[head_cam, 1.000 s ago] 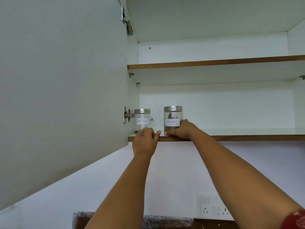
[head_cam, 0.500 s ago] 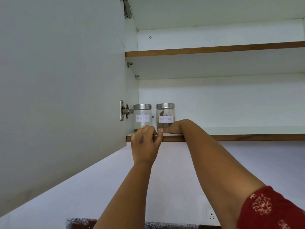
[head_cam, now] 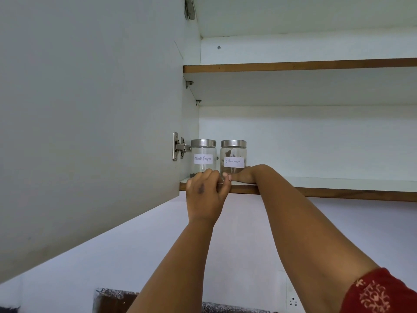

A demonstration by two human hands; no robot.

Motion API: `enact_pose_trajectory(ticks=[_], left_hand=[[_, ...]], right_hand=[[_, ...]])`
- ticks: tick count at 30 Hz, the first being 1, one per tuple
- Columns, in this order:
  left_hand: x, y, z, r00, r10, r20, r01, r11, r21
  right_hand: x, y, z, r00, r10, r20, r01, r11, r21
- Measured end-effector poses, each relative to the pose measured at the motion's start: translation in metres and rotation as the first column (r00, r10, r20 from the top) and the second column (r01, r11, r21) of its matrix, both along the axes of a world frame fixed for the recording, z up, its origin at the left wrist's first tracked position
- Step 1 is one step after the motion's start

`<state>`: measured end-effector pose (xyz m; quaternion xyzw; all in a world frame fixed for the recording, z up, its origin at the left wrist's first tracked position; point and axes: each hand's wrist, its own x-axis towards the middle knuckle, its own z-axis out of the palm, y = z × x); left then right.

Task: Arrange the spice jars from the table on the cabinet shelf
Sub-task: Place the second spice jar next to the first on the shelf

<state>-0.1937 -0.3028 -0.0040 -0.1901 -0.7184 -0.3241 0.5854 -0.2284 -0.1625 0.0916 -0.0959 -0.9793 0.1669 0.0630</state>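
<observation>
- The right hand (head_cam: 244,175) is lying on the lower shelf (head_cam: 327,182) at the foot of the Cinnamon jar (head_cam: 233,157); its fingers are passing behind the jar's base and are mostly hidden, so whether they are curling round the glass cannot be told.
- The bottom of the Black Pepper jar (head_cam: 203,157) is being covered by the left hand (head_cam: 206,193), and only a dark trace of its contents is showing.
- The open cabinet door (head_cam: 90,120) is filling the left of the view and is running past the frame's edge; the upper hinge (head_cam: 189,9) is being cut off at the top.
- Compared with half a second earlier, both jars are standing in the same places, side by side and just apart at the shelf's left end, upright, steel lids on; the right hand is lying flatter on the shelf board.
- The left hand is reaching up with its back to the camera, fingers curled together over the shelf's brown front edge, thumb tip near the right hand's fingertip.
- The right forearm is rising diagonally from a red patterned sleeve (head_cam: 381,294).
</observation>
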Motion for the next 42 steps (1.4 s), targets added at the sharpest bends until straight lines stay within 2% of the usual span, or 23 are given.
enact_pose_trajectory(ticks=[7, 10, 13, 17, 24, 27, 30, 34, 37, 40, 42], left_hand=[[-0.001, 0.000, -0.001, 1.000, -0.008, -0.013, 0.008, 1.000, -0.005], [-0.002, -0.001, 0.000, 1.000, -0.006, -0.009, 0.006, 1.000, -0.011], [-0.004, -0.002, 0.001, 1.000, -0.023, 0.018, 0.023, 0.999, -0.025], [-0.001, -0.005, 0.002, 0.997, -0.061, 0.038, 0.063, 0.998, -0.032], [0.004, -0.016, 0.012, 0.954, -0.156, 0.256, 0.191, 0.974, -0.121], [0.004, -0.022, 0.014, 0.941, -0.174, 0.289, 0.227, 0.961, -0.160], [0.007, -0.021, 0.015, 0.937, -0.182, 0.299, 0.233, 0.962, -0.145], [0.011, -0.024, 0.015, 0.935, -0.178, 0.306, 0.241, 0.953, -0.182], [0.015, -0.028, 0.015, 0.931, -0.157, 0.329, 0.239, 0.944, -0.226], [0.029, -0.026, 0.013, 0.932, -0.080, 0.353, 0.190, 0.938, -0.288], [0.038, -0.022, 0.010, 0.936, 0.086, 0.342, 0.070, 0.905, -0.420]], right_hand=[[0.000, -0.007, -0.003, 1.000, -0.018, -0.007, 0.018, 0.999, -0.051], [-0.005, -0.009, -0.006, 0.996, -0.064, -0.062, 0.061, 0.997, -0.054], [-0.007, -0.003, -0.004, 0.998, -0.035, -0.047, 0.035, 0.999, -0.019], [-0.001, 0.003, -0.004, 0.994, -0.080, -0.071, 0.082, 0.996, 0.033], [0.030, 0.002, -0.009, 0.986, -0.140, -0.093, 0.128, 0.984, -0.123], [0.046, 0.003, -0.013, 0.965, -0.225, -0.136, 0.211, 0.971, -0.112], [0.066, 0.000, -0.016, 0.961, -0.219, -0.168, 0.209, 0.975, -0.078], [0.092, -0.002, -0.025, 0.945, -0.113, -0.307, 0.172, 0.971, 0.169], [0.103, -0.001, -0.045, 0.872, -0.059, -0.485, 0.234, 0.922, 0.309], [0.116, 0.009, -0.069, 0.758, 0.028, -0.652, 0.234, 0.921, 0.312], [0.125, 0.019, -0.084, 0.704, 0.088, -0.705, 0.175, 0.940, 0.293]])
